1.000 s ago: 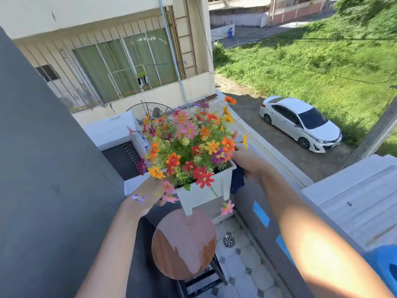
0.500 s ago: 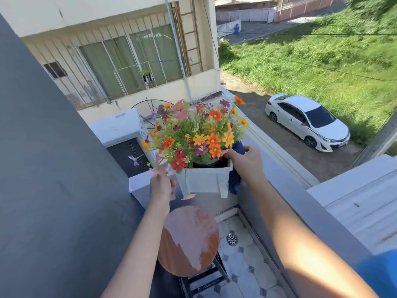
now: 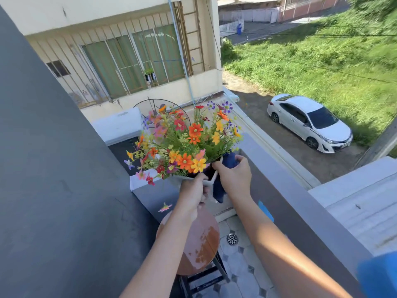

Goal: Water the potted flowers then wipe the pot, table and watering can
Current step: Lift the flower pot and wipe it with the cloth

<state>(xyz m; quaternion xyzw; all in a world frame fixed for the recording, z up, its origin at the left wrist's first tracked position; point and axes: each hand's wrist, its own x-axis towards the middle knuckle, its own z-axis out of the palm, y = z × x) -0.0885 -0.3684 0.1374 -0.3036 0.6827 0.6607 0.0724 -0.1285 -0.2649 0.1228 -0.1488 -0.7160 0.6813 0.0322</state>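
A white square pot [image 3: 211, 179] full of orange, yellow, red and purple flowers [image 3: 184, 143] is held in the air above the small round table [image 3: 202, 237]. My left hand [image 3: 192, 195] grips the pot's near side from below, hiding most of it. On the pot's right edge, my right hand [image 3: 235, 176] presses a dark blue cloth [image 3: 221, 190]; the cloth hangs down beside the pot. The table top is reddish brown with worn pale patches. No watering can is in view.
A dark grey wall [image 3: 53, 168] closes in on the left and a grey balcony parapet [image 3: 300, 211] on the right. Beneath lie a tiled floor with a drain [image 3: 232, 239] and dark stool legs [image 3: 204, 280]. One loose pink flower [image 3: 165, 207] is seen near the wall. Far below stands a white car [image 3: 309, 121].
My left hand has shifted from the pot's left side to its near side. The pot has turned and tipped away from me. My right hand keeps the cloth on the rim.
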